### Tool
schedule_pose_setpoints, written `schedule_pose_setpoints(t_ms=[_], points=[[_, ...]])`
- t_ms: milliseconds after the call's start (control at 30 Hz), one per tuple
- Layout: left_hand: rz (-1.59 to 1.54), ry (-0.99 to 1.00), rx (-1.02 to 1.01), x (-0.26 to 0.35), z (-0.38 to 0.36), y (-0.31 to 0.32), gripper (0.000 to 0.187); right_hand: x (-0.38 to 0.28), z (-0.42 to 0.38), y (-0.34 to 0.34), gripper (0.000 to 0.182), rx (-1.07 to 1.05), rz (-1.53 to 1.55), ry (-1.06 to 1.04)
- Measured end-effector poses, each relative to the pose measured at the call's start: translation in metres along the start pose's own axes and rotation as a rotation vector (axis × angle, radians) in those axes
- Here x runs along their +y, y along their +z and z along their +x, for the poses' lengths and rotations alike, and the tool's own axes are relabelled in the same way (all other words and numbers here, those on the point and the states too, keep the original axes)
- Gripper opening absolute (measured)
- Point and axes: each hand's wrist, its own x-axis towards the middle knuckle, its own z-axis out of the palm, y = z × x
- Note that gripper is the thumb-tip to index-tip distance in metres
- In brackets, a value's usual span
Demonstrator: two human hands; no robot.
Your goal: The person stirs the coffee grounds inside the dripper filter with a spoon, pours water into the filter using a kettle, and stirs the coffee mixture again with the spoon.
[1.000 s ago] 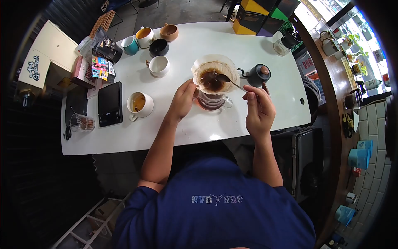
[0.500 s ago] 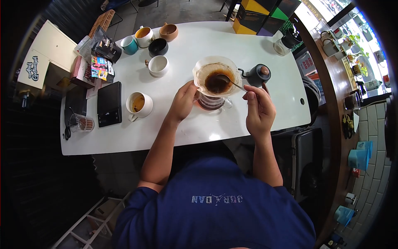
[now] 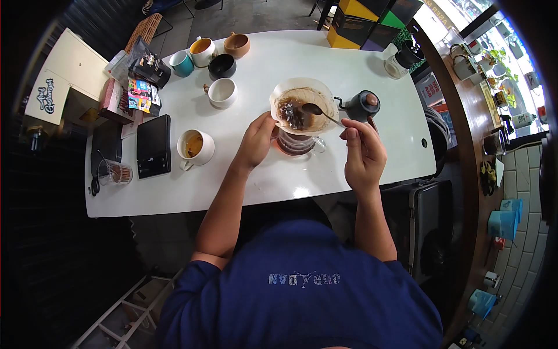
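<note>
A pour-over dripper (image 3: 279,123) lined with a pale paper filter (image 3: 321,93) sits on a glass coffee server (image 3: 292,145). Dark, shiny coffee grounds (image 3: 294,113) lie in the filter. My left hand (image 3: 258,141) is closed on the dripper's left edge; its fingertips are partly hidden. Between the fingers and thumb of my right hand (image 3: 364,150) is the handle of a spoon (image 3: 313,109). Its bowl hangs over the filter, right of the grounds. Just behind my right hand stands a black gooseneck kettle (image 3: 363,104).
A white mug (image 3: 197,148) with liquid, a black scale (image 3: 153,145) and a glass with sticks (image 3: 116,173) are on the left of the white table (image 3: 250,186). Several cups (image 3: 222,93) stand farther back. Dark boxes (image 3: 360,29) sit at the far edge.
The spoon's bowl has risen slightly out of the coffee. The liquid surface has changed to glossy, uneven grounds shifted left. Both hands stay almost in place.
</note>
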Motion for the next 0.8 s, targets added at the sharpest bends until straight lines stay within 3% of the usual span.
schedule_pose_setpoints(t_ms=[67, 300, 500, 600, 800], points=[[0.096, -0.022, -0.121, -0.003, 0.000, -0.008, 0.035, 0.000, 0.000, 0.000, 0.012, 0.005, 0.005, 0.005], [0.026, 0.004, -0.040, -0.001, 0.001, -0.003, 0.034, -0.002, 0.001, -0.001, 0.012, 0.001, 0.008, 0.013], [0.099, -0.033, -0.126, -0.004, -0.007, -0.007, 0.033, -0.004, -0.006, -0.004, 0.013, 0.000, -0.002, 0.034], [-0.050, -0.018, 0.029, 0.000, -0.007, 0.003, 0.033, -0.005, -0.006, -0.004, 0.013, -0.003, 0.013, 0.044], [0.110, -0.007, -0.134, -0.002, 0.001, -0.008, 0.035, -0.002, -0.001, -0.004, 0.014, -0.003, 0.047, 0.061]])
